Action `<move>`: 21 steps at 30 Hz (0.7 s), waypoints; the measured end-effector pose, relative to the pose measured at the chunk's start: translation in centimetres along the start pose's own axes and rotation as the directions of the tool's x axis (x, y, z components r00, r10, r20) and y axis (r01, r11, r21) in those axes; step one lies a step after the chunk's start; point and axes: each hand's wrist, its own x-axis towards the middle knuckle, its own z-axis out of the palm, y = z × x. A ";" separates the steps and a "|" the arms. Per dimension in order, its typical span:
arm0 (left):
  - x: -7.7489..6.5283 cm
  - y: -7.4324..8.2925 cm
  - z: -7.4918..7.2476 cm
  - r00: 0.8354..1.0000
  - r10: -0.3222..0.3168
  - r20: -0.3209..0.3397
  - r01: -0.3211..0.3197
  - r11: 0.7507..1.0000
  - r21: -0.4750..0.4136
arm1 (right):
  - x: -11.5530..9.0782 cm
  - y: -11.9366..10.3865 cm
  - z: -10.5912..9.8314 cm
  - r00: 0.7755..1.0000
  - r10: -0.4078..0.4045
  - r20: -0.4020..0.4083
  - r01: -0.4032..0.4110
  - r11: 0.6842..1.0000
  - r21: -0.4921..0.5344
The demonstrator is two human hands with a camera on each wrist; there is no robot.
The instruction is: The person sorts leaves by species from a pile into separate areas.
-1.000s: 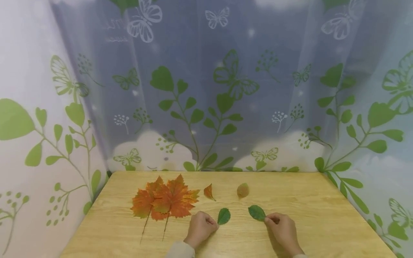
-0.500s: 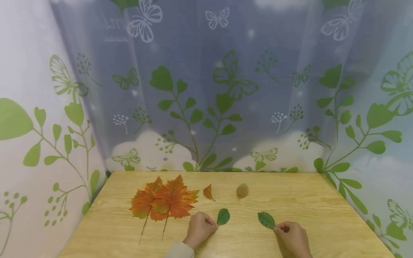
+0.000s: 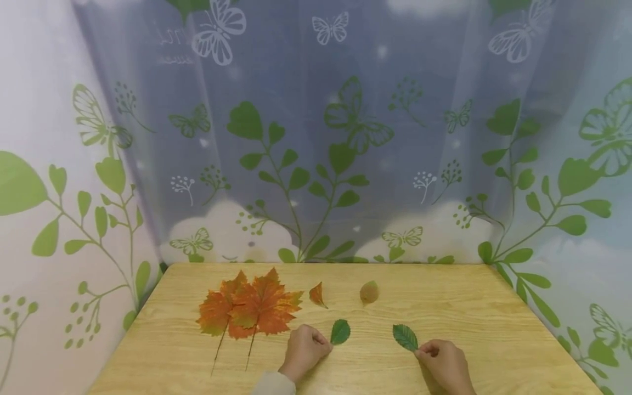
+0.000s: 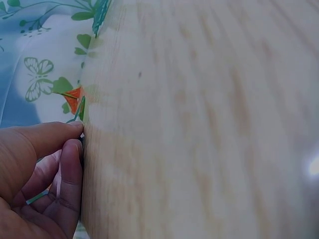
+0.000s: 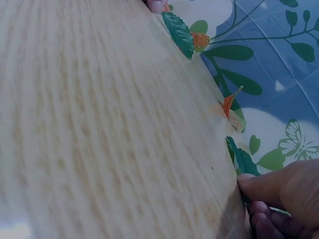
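Observation:
My left hand (image 3: 305, 351) pinches the base of a small green leaf (image 3: 340, 332) between thumb and forefinger, low over the wooden table. The right hand (image 3: 446, 365) holds a second green leaf (image 3: 405, 337) by its stem end, its tip pointing up and left. A gap of bare wood separates the two leaves. In the right wrist view, thumb and finger of the right hand (image 5: 284, 194) close on the base of a serrated leaf (image 5: 243, 159). The left wrist view shows the left hand (image 4: 50, 169) pinching; its leaf appears nearly edge-on.
Orange maple-like leaves (image 3: 266, 305) with dark stems overlap at the left of the table (image 3: 494, 329). Behind the hands lie a curled orange leaf (image 3: 317, 295) and a rounded brownish-green leaf (image 3: 369, 293). A patterned curtain (image 3: 306, 219) hangs at the table's back edge.
My right hand has moved to the right and slightly nearer, carrying its green leaf away from the other one. The left hand and its leaf have stayed almost where they were.

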 end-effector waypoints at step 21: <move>-0.1 0.3 0.0 1.000 -0.006 0.015 0.006 1.000 -0.008 | -0.3 0.5 0.0 1.000 -0.008 -0.006 0.009 0.999 0.046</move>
